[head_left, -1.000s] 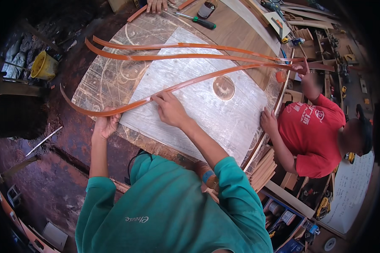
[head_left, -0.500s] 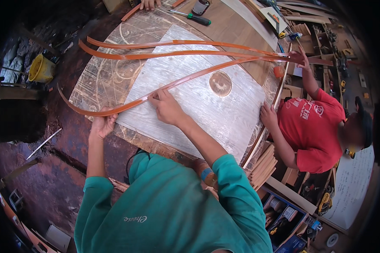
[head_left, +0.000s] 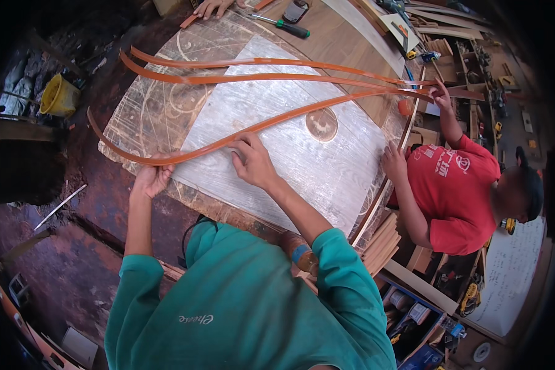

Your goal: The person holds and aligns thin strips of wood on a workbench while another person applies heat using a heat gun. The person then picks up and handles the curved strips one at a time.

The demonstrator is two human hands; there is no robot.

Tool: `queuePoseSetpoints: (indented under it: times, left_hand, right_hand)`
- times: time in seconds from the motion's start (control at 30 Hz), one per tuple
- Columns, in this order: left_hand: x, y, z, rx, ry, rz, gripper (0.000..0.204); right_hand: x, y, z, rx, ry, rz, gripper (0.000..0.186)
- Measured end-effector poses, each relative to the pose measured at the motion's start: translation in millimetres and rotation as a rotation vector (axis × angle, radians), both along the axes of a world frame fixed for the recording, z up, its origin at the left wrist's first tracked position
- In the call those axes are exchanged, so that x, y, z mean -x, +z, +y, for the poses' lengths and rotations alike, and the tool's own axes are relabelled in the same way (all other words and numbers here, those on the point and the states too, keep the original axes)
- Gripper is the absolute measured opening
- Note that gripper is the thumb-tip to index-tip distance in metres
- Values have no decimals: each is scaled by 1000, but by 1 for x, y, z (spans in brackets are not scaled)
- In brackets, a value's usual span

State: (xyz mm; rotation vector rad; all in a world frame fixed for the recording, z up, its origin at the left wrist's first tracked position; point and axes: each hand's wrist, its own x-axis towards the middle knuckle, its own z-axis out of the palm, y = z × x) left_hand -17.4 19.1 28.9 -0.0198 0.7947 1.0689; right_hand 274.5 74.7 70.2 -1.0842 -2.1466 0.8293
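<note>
Three long, thin, curved orange-brown strips cross over the worktable, and they come together at the right. My left hand [head_left: 153,180] is closed on the nearest strip [head_left: 219,144] close to its upward-curling left end. Just below the same strip, toward its middle, is my right hand [head_left: 254,161], with thumb and forefinger apart and nothing seen between them. The upper two strips, the middle strip [head_left: 240,78] and the far strip [head_left: 228,63], run roughly side by side. A person in a red shirt grips the joined right ends with one hand [head_left: 439,95].
A pale wood-grain sheet [head_left: 271,185] with a round brown patch [head_left: 321,124] lies on the scratched table [head_left: 126,132]. Another person's hand [head_left: 211,7] rests at the far edge, near a green-handled screwdriver [head_left: 293,28]. A jar [head_left: 299,251] stands by my right elbow; a yellow bucket [head_left: 60,96] is at left.
My right hand has let go of the nearest strip and dropped slightly away, fingers parted. The strips have shifted a little to the right. The far person's hand reaches further in.
</note>
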Motion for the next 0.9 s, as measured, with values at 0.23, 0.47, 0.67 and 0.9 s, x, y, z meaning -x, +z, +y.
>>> queuePoseSetpoints:
  times: [0.23, 0.47, 0.67, 0.9]
  left_hand:
    - [-1, 1, 2, 1, -59, -24, 40]
    - [-3, 0, 0, -44, -98, -104, 41]
    - [-3, -1, 2, -35, -116, -84, 42]
    - [-1, -5, 3, -59, -154, -22, 45]
  right_hand:
    - [-6, -4, -16, -110, -40, 169, 23]
    - [8, -8, -21, 343, -596, 819, 21]
    - [-31, 2, 16, 425, -439, 444, 15]
    - [-24, 7, 13, 173, -179, -107, 14]
